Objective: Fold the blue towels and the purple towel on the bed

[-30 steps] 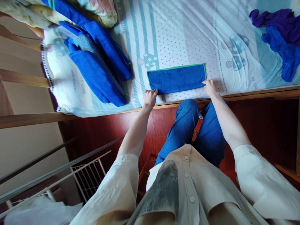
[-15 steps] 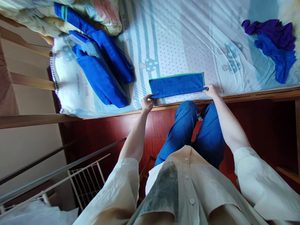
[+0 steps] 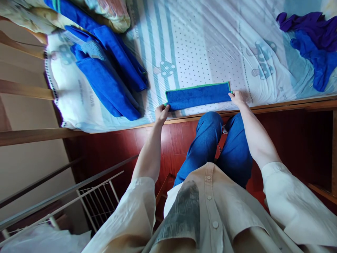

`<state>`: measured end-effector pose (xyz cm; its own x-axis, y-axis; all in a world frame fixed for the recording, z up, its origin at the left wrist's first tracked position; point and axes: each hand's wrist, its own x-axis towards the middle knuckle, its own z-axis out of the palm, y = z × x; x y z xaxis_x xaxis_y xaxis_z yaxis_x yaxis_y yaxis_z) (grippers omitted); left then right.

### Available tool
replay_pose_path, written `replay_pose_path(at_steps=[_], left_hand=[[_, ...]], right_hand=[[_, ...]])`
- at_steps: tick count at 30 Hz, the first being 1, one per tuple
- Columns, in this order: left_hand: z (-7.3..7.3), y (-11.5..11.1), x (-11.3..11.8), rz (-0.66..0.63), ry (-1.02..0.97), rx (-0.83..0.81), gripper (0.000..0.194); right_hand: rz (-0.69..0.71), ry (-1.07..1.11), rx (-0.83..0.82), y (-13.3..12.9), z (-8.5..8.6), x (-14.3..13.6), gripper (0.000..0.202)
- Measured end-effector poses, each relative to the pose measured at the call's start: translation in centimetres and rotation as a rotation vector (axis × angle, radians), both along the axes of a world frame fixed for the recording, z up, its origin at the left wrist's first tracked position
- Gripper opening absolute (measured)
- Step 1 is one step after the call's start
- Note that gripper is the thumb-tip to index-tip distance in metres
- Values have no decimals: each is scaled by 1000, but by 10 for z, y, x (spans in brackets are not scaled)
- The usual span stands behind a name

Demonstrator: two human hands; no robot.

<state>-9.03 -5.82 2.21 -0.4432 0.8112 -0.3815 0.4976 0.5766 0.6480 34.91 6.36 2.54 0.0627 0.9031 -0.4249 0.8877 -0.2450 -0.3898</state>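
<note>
Head view: a folded blue towel (image 3: 198, 96) with a green hem lies as a narrow strip along the near edge of the bed (image 3: 200, 42), just in front of the person's knees. The left hand (image 3: 161, 113) is pinched closed on the strip's left end, and the right hand (image 3: 237, 98) is closed on its right end, both at the mattress edge. A stack of 2 or more folded blue towels (image 3: 110, 77) sits near the bed's left end, well apart from the strip; a loose heap of purple and blue cloths (image 3: 313, 38) lies toward the far right corner. The likely risk is that an uneven pull from either hand would skew the layers, or the strip could slide off the near edge onto the red floor (image 3: 110, 147).
</note>
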Motion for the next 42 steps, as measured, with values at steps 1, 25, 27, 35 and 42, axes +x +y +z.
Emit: replay_pose_path(at_steps=[1, 25, 27, 35, 42], left_hand=[[1, 0, 1, 8, 0, -6, 30], [32, -21, -12, -349, 268, 329, 34], [36, -22, -11, -516, 260, 314, 37], [3, -10, 15, -764, 262, 174, 57], [1, 7, 20, -763, 335, 98, 65]], right_hand=[[-7, -14, -17, 0, 1, -2, 27], [223, 56, 404, -7, 21, 8, 42], [287, 110, 357, -10, 26, 1, 37], [432, 140, 204, -23, 25, -16, 39], [480, 44, 183, -18, 17, -16, 52]])
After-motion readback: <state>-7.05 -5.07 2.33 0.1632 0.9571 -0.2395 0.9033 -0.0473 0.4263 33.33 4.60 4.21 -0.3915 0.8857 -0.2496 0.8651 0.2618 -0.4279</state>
